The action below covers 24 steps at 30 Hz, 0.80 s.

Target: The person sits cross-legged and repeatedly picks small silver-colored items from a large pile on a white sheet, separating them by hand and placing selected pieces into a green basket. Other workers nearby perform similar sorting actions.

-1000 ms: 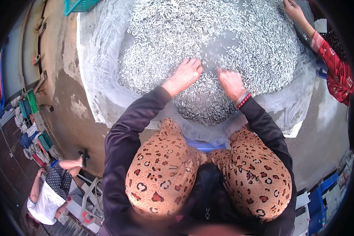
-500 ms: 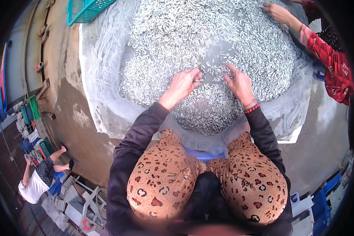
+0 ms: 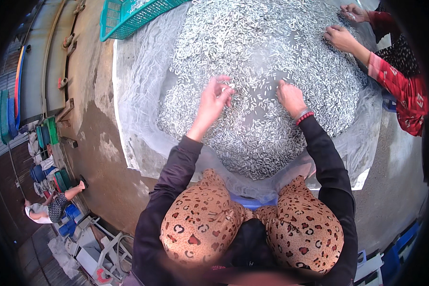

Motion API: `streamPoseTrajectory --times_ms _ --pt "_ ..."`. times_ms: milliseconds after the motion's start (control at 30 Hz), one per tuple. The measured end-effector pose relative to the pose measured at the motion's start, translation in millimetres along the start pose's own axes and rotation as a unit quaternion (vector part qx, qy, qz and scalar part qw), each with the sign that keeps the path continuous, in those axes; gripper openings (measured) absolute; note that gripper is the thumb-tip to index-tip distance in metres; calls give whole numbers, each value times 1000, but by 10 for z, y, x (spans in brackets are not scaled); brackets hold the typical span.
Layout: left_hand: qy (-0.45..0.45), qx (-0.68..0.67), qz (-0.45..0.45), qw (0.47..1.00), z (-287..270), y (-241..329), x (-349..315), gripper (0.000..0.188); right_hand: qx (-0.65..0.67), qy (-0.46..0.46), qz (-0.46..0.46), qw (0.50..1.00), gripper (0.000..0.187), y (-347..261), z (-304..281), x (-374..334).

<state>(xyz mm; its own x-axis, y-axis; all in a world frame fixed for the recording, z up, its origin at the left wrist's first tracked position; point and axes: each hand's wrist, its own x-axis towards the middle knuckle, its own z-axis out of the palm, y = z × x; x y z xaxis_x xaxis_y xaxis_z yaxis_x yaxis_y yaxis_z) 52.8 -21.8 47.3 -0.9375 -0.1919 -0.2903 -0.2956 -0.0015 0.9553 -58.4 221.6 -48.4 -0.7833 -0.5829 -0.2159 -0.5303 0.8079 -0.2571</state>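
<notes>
A broad layer of small silvery-white, rod-like pieces (image 3: 252, 150) lies on pale sheeting in front of me. Above its middle-left part is my left hand (image 3: 214, 97), its fingers curled with a few whitish pieces at the tips. My right hand (image 3: 291, 97) reaches down to the layer beside a thinly covered grey patch. Its fingers are bent together, and what they pinch, if anything, is hidden. A red beaded bracelet circles my right wrist.
White netting (image 3: 145, 95) rings the layer. A green basket (image 3: 143, 19) stands at the far left with similar pieces inside. At the far right a co-worker's hands (image 3: 341, 38) touch the layer. Another person (image 3: 47, 209) is off to the left near crates.
My left hand has lifted a little, picking up whitish pieces. My right hand has turned from spread fingers to fingers bent onto the layer. The view has shifted, showing more of the basket.
</notes>
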Motion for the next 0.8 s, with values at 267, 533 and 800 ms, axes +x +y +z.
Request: streamPoseTrajectory --times_ms 267,533,800 --pt "-53 426 157 890 -115 -493 395 22 -40 -31 4 999 16 -70 -49 -143" --pt "-101 369 188 905 124 -467 164 23 404 48 36 913 20 -286 -581 -372" --pt "-53 254 -91 962 -332 -160 10 16 921 -130 -30 365 25 -313 -668 -601"
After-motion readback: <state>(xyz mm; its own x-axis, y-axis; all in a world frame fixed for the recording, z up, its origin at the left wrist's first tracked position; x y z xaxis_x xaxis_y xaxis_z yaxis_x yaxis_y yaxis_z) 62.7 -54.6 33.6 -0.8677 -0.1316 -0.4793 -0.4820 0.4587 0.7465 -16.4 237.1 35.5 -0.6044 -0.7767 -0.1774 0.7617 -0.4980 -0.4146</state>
